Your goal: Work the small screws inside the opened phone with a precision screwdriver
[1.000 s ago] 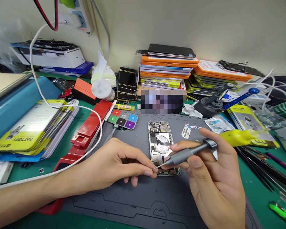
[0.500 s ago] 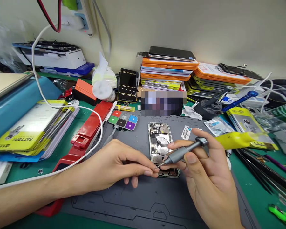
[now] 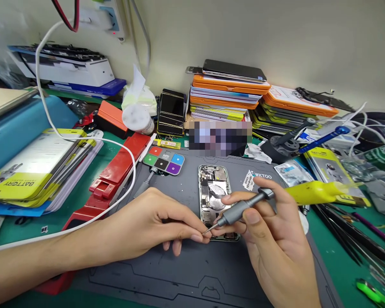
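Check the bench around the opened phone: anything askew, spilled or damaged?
Nothing looks spilled or broken. The phone lies flat on the mat, the right hand holding the screwdriver, the left hand pinching at its tip. One oddity: a white cable loops over the red tray and runs beside the left forearm, where it might snag.

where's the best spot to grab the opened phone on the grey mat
Probably the two long frame edges of the opened phone near its far end, pinched from above: it lies flat on the grey mat, insides exposed, and the left hand, right hand and screwdriver crowd its near end.
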Available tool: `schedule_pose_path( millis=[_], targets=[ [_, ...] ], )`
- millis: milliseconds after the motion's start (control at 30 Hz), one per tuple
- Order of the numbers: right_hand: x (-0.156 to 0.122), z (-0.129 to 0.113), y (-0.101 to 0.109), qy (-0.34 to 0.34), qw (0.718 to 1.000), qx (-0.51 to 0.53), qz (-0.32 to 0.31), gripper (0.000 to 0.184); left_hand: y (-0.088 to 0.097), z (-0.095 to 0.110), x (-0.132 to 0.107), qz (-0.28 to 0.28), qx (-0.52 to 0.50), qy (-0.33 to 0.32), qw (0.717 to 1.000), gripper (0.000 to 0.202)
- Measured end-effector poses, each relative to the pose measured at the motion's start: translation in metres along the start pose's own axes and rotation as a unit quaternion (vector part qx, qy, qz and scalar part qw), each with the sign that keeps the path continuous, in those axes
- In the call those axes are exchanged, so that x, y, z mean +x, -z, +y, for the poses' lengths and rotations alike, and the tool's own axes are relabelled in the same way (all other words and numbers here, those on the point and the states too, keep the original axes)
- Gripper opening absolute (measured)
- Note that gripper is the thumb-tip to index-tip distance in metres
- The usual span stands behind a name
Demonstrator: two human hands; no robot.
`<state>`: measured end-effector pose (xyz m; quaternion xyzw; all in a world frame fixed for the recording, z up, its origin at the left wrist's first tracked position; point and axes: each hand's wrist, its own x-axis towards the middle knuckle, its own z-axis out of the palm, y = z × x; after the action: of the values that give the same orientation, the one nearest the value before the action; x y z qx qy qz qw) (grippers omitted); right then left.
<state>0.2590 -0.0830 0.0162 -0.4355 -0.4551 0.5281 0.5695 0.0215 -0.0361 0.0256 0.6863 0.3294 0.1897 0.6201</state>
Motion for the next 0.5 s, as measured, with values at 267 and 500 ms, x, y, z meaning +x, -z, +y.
schedule_pose_path(
  millis=[267,500],
  targets=[
    [0.0024,0.0028,-0.0006,-0.010,1.000,0.021,-0.006,0.030,0.0003,-0.0006,-0.0005,0.000,0.025,-0.002,1.000,0.020],
    [0.0049,0.0019,-0.0010,-0.025,0.999,0.026,-0.006,0.033,-0.0007,-0.0026,-0.0014,-0.001,0.038,-0.008,0.999,0.022]
  ],
)
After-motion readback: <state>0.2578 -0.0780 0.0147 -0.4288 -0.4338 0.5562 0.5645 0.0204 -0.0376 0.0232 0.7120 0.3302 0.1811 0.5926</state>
